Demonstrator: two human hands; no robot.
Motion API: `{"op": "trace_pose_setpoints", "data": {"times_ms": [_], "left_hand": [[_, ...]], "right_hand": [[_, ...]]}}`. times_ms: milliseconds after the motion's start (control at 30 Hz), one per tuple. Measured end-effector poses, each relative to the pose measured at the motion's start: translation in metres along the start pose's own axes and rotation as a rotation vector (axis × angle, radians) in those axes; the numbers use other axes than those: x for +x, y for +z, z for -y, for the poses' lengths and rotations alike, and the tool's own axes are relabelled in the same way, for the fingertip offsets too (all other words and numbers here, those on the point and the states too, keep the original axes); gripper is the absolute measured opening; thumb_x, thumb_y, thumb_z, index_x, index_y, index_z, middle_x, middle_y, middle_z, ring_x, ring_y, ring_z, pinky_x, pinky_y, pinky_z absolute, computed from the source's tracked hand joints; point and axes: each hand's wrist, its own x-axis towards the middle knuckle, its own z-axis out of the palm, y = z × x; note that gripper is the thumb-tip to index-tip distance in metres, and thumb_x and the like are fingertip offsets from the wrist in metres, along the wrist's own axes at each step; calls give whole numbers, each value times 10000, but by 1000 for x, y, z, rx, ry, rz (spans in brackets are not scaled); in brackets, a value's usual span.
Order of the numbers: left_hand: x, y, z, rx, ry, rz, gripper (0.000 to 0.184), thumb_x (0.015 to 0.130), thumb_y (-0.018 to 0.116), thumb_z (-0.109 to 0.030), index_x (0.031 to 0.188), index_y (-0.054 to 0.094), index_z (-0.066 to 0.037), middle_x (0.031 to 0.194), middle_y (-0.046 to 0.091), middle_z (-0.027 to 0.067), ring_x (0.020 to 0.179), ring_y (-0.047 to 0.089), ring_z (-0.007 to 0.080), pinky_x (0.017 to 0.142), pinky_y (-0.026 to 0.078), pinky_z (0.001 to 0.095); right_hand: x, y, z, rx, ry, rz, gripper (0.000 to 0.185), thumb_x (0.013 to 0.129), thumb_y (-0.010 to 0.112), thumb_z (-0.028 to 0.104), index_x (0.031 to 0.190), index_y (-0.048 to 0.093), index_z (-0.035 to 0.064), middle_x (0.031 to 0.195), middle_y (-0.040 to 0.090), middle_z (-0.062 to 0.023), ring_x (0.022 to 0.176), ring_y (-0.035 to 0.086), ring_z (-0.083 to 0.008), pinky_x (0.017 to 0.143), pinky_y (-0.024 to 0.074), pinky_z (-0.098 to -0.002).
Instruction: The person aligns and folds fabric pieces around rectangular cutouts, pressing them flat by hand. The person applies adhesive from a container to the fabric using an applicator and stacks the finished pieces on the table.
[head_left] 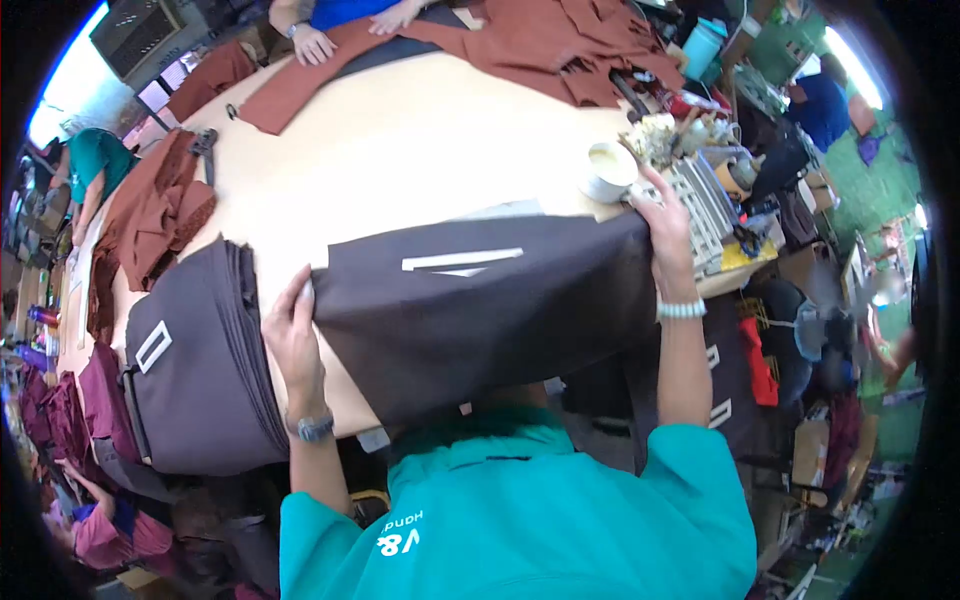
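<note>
A dark, leather-like panel (pixel 490 325) stretches between my hands over the table's near edge. Its upper part carries a narrow slot framed in white (pixel 463 260). My left hand (pixel 293 340) pinches the panel's left edge, thumb and fingers close together. On the other side, my right hand (pixel 668 230) grips the upper right corner, right beside a white mug (pixel 609 172). A thick stack of similar dark panels (pixel 205 370) lies to the left of my left hand, its top one bearing a small white-framed slot (pixel 153 347).
Brown leather pieces (pixel 570 50) lie along the far edge, where a co-worker's hands (pixel 314 46) rest. More brown leather (pixel 155 210) sits at the left. A cluttered grey rack (pixel 700 210) stands at the right, and a turquoise bottle (pixel 705 48) beyond it.
</note>
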Motion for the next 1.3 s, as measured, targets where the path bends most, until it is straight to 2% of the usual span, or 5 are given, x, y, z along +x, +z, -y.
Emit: {"op": "trace_pose_setpoints", "data": {"times_ms": [233,333,533,1133,1300], "left_hand": [[213,0,52,-358,-114,38,373,772,504,32,1141,510,91,1054,581,137,982,540,177,888,420,241],[272,-16,-10,-477,-13,105,274,740,529,34,1007,583,0,792,577,4,666,546,78,546,428,186],[194,-20,-131,-455,222,179,460,760,464,112,1214,497,39,1094,577,144,928,595,177,843,485,287],[-67,-50,10,-56,-331,324,508,754,497,111,1258,454,61,1143,547,112,956,553,118,840,441,222],[-69,-46,25,26,-310,339,525,784,564,23,1282,407,73,1180,527,169,1012,553,174,882,441,263]], "right_hand": [[222,76,-42,-444,-32,43,568,792,638,168,1270,428,-55,1286,475,-191,1190,453,-253,982,354,-326],[270,101,21,-263,-280,8,612,777,648,148,1296,390,-49,1308,450,-196,1208,438,-262,1003,338,-326],[211,90,119,258,-372,258,630,777,625,68,1315,331,-81,1295,440,-182,1183,436,-232,1004,333,-303],[-65,12,-48,-555,15,182,697,785,570,-41,1366,186,-73,1172,507,-289,1031,564,-258,889,450,-340],[-71,-1,-54,-878,-95,142,779,796,643,189,1367,181,-69,1018,555,-310,923,601,-270,780,480,-332]]}}
